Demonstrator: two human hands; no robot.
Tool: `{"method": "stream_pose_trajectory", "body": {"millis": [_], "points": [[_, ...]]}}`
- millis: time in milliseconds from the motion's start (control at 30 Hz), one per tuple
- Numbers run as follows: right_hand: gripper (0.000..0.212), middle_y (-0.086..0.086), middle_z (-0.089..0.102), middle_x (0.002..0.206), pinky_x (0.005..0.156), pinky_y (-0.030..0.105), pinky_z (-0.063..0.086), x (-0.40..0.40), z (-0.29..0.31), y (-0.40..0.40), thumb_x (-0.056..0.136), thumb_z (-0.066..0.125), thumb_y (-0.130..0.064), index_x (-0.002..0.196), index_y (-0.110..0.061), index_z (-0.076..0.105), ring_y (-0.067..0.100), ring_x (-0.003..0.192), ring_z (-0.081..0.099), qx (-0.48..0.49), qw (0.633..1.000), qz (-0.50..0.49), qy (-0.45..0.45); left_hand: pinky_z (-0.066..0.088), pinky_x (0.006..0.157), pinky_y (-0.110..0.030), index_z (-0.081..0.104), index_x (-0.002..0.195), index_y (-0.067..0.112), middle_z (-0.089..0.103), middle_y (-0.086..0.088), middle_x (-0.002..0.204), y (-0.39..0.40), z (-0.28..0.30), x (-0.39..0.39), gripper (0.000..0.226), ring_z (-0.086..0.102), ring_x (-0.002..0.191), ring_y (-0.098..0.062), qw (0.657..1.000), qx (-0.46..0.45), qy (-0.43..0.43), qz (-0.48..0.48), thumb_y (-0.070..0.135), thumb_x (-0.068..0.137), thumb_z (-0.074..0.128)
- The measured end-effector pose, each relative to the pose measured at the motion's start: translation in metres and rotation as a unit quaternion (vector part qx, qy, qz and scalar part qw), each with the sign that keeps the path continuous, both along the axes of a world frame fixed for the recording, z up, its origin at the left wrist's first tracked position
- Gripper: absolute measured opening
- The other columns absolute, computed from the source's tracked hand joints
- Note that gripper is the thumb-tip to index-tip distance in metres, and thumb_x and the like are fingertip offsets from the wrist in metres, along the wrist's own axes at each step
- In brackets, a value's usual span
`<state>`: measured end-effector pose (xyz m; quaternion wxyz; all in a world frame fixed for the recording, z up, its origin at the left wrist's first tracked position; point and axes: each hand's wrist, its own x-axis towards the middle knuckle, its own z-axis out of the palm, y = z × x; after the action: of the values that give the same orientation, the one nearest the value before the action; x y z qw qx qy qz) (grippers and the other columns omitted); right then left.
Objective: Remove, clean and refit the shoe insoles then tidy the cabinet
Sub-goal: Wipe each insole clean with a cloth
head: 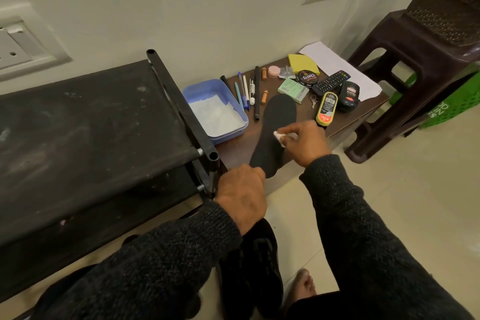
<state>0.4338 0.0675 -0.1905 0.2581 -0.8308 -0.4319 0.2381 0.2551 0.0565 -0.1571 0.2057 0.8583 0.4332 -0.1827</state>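
Your left hand [240,191] pinches the insole [275,135] heel; right hand [304,141] pinches a tissue wad [278,137]. Hard wiping could sweep the shoe-polish bottle [326,109] off.

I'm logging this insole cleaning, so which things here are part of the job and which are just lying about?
In use: black insole, white wipe, left hand, right hand, blue tray, black shoe.

Lying about: pens, remote, keys, yellow sponge, polish tin.

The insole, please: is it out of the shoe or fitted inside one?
Out. The insole lies flat on the low table, left hand holding its heel end, right hand pressing a white wipe on it.
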Motion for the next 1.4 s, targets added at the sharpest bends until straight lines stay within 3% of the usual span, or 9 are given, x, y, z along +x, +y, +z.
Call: {"method": "stream_pose_trajectory", "body": {"millis": [167, 467, 600, 700, 767, 900, 1000, 1200, 1400], "points": [[0.026, 0.013, 0.062, 0.132, 0.087, 0.024, 0.044, -0.002, -0.02, 0.0, 0.091, 0.07, -0.007, 0.116, -0.014, 0.075, 0.028, 0.117, 0.061, -0.103, 0.989, 0.054, -0.087, 0.049, 0.093, -0.04, 0.054, 0.133, 0.017, 0.053, -0.006, 0.132, -0.003, -0.009, 0.004, 0.049, 0.054, 0.121, -0.026, 0.999, 0.018, 0.013, -0.037, 0.034, 0.091, 0.071], [0.017, 0.008, 0.068, 0.111, 0.082, 0.029, 0.055, -0.037, -0.029, -0.013, 0.082, 0.08, -0.019, 0.099, -0.017, 0.078, 0.023, 0.096, 0.067, -0.104, 0.985, 0.073, -0.113, 0.049, 0.097, -0.04, 0.052, 0.138, 0.017, 0.052, -0.007, 0.137, 0.0, -0.017, 0.006, 0.049, 0.053, 0.125, -0.026, 0.997, 0.031, 0.032, -0.06, 0.032, 0.095, 0.068], [0.01, 0.0, 0.076, 0.098, 0.086, 0.024, 0.055, -0.041, -0.019, -0.018, 0.084, 0.079, -0.016, 0.093, -0.02, 0.082, 0.013, 0.093, 0.069, -0.124, 0.982, 0.138, -0.035, 0.048, 0.097, -0.04, 0.048, 0.141, 0.018, 0.053, -0.006, 0.138, -0.001, -0.015, 0.005, 0.053, 0.054, 0.125, -0.026, 0.997, 0.028, 0.038, -0.059, 0.036, 0.095, 0.067], [0.013, 0.002, 0.077, 0.093, 0.077, 0.025, 0.06, -0.033, 0.002, -0.016, 0.09, 0.071, -0.006, 0.092, -0.015, 0.08, 0.013, 0.09, 0.07, -0.137, 0.968, 0.125, 0.167, 0.047, 0.091, -0.039, 0.049, 0.139, 0.02, 0.055, -0.006, 0.134, -0.001, -0.013, 0.004, 0.05, 0.055, 0.12, -0.026, 0.996, 0.056, 0.037, -0.054, 0.04, 0.096, 0.063], [0.013, 0.002, 0.075, 0.098, 0.069, 0.019, 0.057, -0.022, 0.012, -0.01, 0.091, 0.07, -0.007, 0.097, -0.014, 0.078, 0.014, 0.093, 0.068, -0.08, 0.973, 0.079, 0.201, 0.047, 0.088, -0.038, 0.051, 0.135, 0.02, 0.056, -0.007, 0.13, 0.0, -0.012, 0.004, 0.046, 0.055, 0.118, -0.026, 0.997, 0.061, 0.029, -0.04, 0.038, 0.095, 0.064], [0.017, 0.001, 0.068, 0.119, 0.094, 0.034, 0.055, 0.003, 0.011, 0.028, 0.091, 0.07, -0.011, 0.105, -0.02, 0.074, 0.014, 0.111, 0.061, 0.058, 0.992, -0.016, 0.111, 0.048, 0.096, -0.042, 0.048, 0.138, 0.017, 0.05, -0.01, 0.135, 0.005, -0.014, 0.008, 0.052, 0.048, 0.123, -0.028, 0.998, 0.052, 0.007, -0.026, 0.038, 0.094, 0.067], [0.022, 0.004, 0.067, 0.125, 0.098, 0.035, 0.053, 0.017, 0.001, 0.071, 0.093, 0.069, -0.013, 0.115, -0.014, 0.074, 0.015, 0.113, 0.059, 0.075, 0.996, -0.022, 0.035, 0.045, 0.104, -0.045, 0.047, 0.14, 0.016, 0.048, -0.01, 0.139, 0.006, -0.017, 0.01, 0.053, 0.043, 0.128, -0.03, 0.999, 0.042, -0.008, -0.031, 0.04, 0.095, 0.064], [0.037, 0.018, 0.064, 0.127, 0.1, 0.043, 0.053, 0.055, -0.021, 0.125, 0.086, 0.072, -0.005, 0.122, -0.003, 0.069, 0.034, 0.117, 0.06, -0.032, 0.99, -0.05, -0.129, 0.045, 0.103, -0.044, 0.051, 0.135, 0.016, 0.05, -0.009, 0.136, 0.007, -0.027, 0.01, 0.049, 0.044, 0.126, -0.03, 0.997, 0.046, 0.018, -0.059, 0.042, 0.096, 0.064], [0.034, 0.023, 0.064, 0.123, 0.096, 0.037, 0.05, 0.042, -0.024, 0.118, 0.087, 0.07, -0.006, 0.119, 0.004, 0.067, 0.038, 0.116, 0.059, -0.063, 0.977, 0.059, -0.197, 0.049, 0.097, -0.042, 0.057, 0.132, 0.017, 0.055, -0.009, 0.131, 0.008, -0.03, 0.012, 0.043, 0.05, 0.12, -0.028, 0.995, 0.061, 0.02, -0.074, 0.035, 0.094, 0.067]]}}
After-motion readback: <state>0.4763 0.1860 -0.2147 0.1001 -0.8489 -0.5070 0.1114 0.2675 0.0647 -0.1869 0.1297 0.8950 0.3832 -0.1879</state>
